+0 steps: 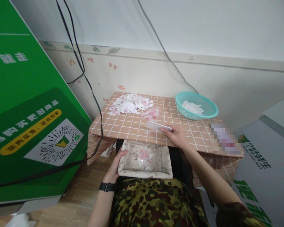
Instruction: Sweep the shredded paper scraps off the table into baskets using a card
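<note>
My left hand (pixel 117 164) grips the left wall of a cloth-lined box (pixel 130 171) with a speckled floral pattern, tilted at the table's front edge above my lap. Small clear and pinkish bits (pixel 145 157) appear inside it, hard to tell from the print. Over the table, my right hand (pixel 175 135) is closed on one end of a flat white rectangular plate (pixel 155 126), whose exact kind I cannot make out. Just beyond the plate lies a thin patch of pink-and-white flakes (pixel 150 113). Farther back on the left rises a larger heap of white paper-like pieces (pixel 131 103).
A turquoise plastic basket (pixel 209 110) with white pieces stands at the back right of the checked tablecloth (pixel 132 127). A blurred-out flat item (pixel 224 138) lies at the right corner. Black cords (pixel 100 123) hang left, beside a green panel (pixel 38 110).
</note>
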`<action>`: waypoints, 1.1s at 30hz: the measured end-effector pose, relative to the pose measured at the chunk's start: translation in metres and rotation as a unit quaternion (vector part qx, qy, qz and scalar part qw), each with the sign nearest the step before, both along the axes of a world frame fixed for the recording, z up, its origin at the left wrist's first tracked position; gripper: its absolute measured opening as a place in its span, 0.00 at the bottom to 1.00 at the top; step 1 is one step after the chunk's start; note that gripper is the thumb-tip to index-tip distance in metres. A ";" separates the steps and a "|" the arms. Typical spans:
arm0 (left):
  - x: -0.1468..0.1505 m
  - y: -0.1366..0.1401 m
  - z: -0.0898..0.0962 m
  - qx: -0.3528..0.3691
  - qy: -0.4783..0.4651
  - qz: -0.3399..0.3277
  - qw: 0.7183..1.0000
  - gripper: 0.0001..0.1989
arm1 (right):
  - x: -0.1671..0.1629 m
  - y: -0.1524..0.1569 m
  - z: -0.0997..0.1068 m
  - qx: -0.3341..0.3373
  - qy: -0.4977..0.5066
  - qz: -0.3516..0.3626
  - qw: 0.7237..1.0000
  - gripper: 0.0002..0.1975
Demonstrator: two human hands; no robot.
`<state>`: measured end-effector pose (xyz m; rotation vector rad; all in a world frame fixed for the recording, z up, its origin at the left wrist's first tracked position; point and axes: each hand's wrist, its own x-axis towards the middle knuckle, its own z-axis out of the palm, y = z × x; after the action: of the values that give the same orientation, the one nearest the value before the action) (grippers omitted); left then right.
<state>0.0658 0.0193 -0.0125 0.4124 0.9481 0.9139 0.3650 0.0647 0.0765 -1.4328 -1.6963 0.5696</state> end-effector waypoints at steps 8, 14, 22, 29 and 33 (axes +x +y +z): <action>-0.001 0.000 0.003 0.004 0.008 0.014 1.000 0.22 | -0.017 -0.007 0.000 0.032 0.006 0.039 0.999 0.12; 0.000 0.001 0.003 0.022 -0.010 0.022 0.999 0.24 | -0.019 -0.026 0.005 0.003 0.031 0.106 0.994 0.11; 0.001 0.000 0.003 0.024 0.000 0.031 0.999 0.24 | -0.007 -0.033 0.012 -0.026 0.038 0.089 0.995 0.14; 0.000 0.000 0.003 0.006 0.006 0.018 1.000 0.23 | 0.055 0.024 0.003 0.069 -0.034 -0.208 0.975 0.21; -0.001 0.000 0.004 -0.003 0.010 0.014 1.000 0.23 | 0.062 0.044 -0.002 0.054 -0.020 -0.173 0.983 0.22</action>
<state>0.0645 0.0190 -0.0085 0.4037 0.9770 0.9337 0.4268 0.1091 0.0743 -1.6200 -1.4392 0.2540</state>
